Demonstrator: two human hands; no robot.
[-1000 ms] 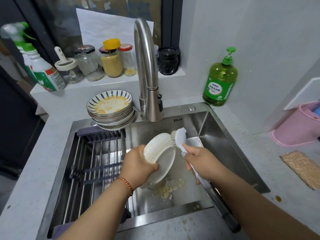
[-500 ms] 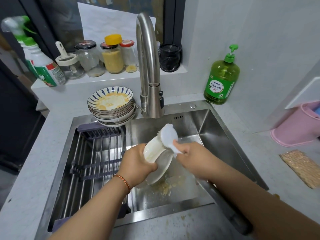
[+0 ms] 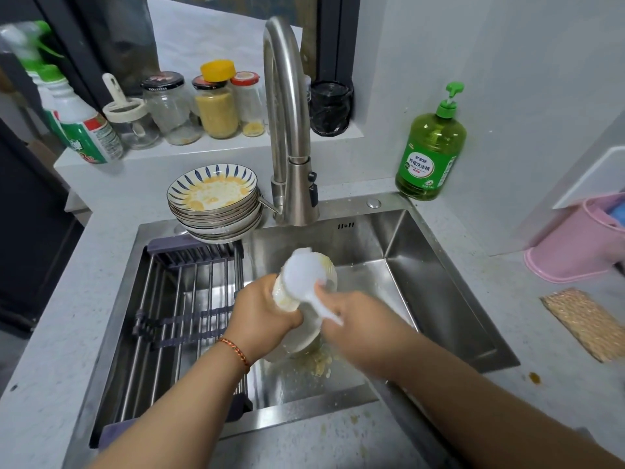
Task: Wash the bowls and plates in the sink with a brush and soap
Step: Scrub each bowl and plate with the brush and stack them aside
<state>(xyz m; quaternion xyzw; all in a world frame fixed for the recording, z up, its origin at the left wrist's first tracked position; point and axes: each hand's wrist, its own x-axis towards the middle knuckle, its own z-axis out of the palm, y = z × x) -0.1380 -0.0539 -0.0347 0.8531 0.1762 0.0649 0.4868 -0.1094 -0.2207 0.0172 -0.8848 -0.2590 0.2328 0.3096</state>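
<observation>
Scrubbing bowl [image 3: 306, 336], probably inside, right hand [image 3: 355, 319] gripping brush [image 3: 302, 279].

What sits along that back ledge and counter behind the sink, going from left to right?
Spray bottle → jar with a white scoop lid → black-lidded glass jar → yellow-capped jar → red-lidded jar → tap → black jar → green soap bottle → pink tub.

The blurred brush [image 3: 304, 282] hides the bowl's [image 3: 287, 301] inside; the pink tub [image 3: 575, 245] is cut off at right

White brush [image 3: 302, 280] against tilted bowl [image 3: 306, 336]
</observation>
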